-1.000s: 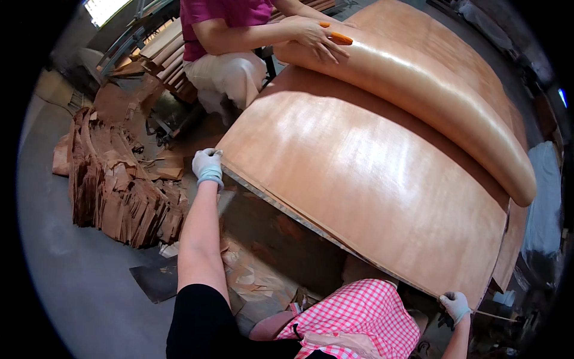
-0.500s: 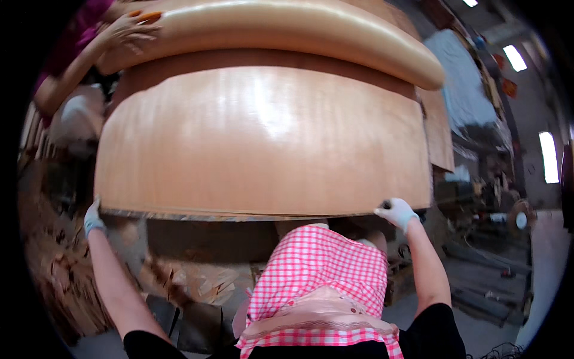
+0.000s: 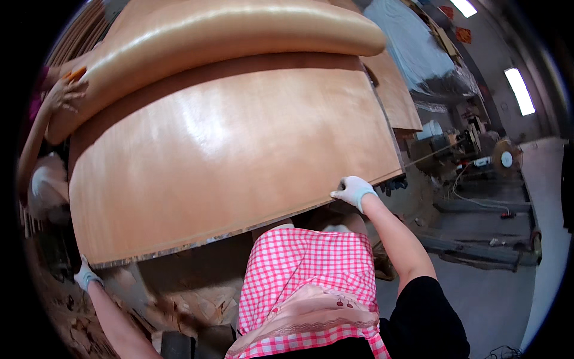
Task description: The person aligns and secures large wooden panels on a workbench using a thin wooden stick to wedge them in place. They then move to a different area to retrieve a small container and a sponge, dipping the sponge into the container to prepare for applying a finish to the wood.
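A broad, light-brown wood veneer sheet (image 3: 233,149) lies on a stack in front of me, its near edge slanting up toward the right. At the near left corner my left hand (image 3: 87,275), in a pale glove, is closed on the edge, fingers partly hidden. My right hand (image 3: 356,192), also gloved, pinches the near edge short of the right corner, thumb pointing left. Across the far side stretches a long rolled-over fold of veneer (image 3: 239,33). Another person's hand (image 3: 64,94) rests on its left end, with something orange by the fingers.
Torn veneer scraps (image 3: 203,305) litter the floor below the sheet at left. At right stand a low metal frame (image 3: 484,239), a white bucket (image 3: 429,129) and a round reel-like part (image 3: 506,158). Plastic-wrapped material (image 3: 406,48) lies beyond the stack.
The whole view has swung, so the sheet now appears tilted and further left. My left hand shows lower, my right higher and further left; both stay at the near edge.
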Demonstrator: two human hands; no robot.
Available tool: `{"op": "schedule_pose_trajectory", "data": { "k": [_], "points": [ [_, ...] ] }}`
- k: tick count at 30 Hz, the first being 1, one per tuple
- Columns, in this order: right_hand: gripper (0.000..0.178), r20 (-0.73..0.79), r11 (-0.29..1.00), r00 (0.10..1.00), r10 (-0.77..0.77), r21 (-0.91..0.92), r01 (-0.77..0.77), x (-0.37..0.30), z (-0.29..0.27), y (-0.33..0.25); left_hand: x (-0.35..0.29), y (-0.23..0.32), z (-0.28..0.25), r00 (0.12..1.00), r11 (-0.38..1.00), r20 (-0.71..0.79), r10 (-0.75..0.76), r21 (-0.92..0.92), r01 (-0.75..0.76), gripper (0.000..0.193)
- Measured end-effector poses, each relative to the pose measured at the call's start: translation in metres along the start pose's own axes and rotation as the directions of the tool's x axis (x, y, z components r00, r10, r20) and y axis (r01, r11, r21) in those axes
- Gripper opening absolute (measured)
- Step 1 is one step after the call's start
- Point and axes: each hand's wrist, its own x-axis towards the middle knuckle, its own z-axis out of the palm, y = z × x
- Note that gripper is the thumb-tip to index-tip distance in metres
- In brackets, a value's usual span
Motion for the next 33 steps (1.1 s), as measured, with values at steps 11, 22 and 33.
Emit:
{"op": "schedule_pose_trajectory", "data": {
  "k": [11, 22, 33],
  "points": [
    [0.049, -0.077, 0.994, 0.991, -0.106, 0.008, 0.107, -0.001, -0.001, 0.015, -0.435, 0.134, 0.022, 0.477, 0.442, 0.067, 0.876, -0.507, -0.74, 0.065],
    [0.041, -0.041, 0.963, 0.983, -0.177, 0.197, 0.182, -0.007, -0.011, 0.058, -0.754, 0.174, 0.046, -0.169, 0.0, 0.427, 0.888, -0.367, -0.93, 0.097],
    [0.032, -0.167, 0.972, 0.984, -0.059, 0.214, 0.095, 0.042, -0.071, 0.336, -0.749, 0.17, 0.049, -0.161, -0.027, 0.436, 0.885, -0.296, -0.955, 0.096]
  ]
}}
